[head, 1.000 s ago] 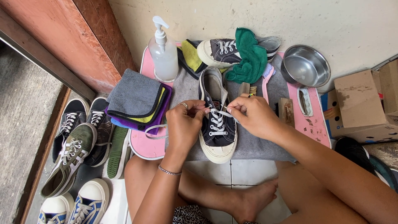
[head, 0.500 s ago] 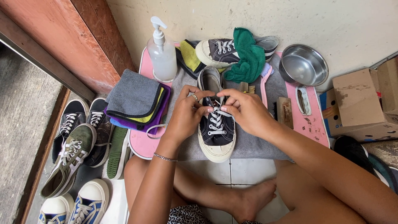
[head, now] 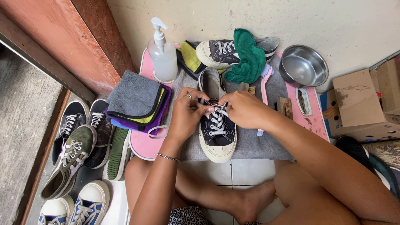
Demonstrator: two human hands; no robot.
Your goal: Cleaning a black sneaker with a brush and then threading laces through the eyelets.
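Observation:
A dark canvas sneaker (head: 217, 134) with a white toe cap and white laces lies on a grey cloth (head: 255, 141) over a pink tray (head: 143, 146). My left hand (head: 187, 113) pinches a white lace at the shoe's upper eyelets. From the other side, my right hand (head: 243, 109) grips the lace there too, fingertips almost touching the left. A second matching sneaker (head: 218, 52) lies on its side behind, partly under a green cloth (head: 249, 58).
A pump bottle (head: 163, 56) and folded cloths (head: 135, 100) sit on the left of the tray. A steel bowl (head: 304, 66), a brush (head: 266, 81) and a cardboard box (head: 360, 104) are to the right. Several shoes (head: 79, 150) stand on the floor at left.
Both hands have drawn together over the shoe's tongue from a wider spread, working the lace at the upper eyelets.

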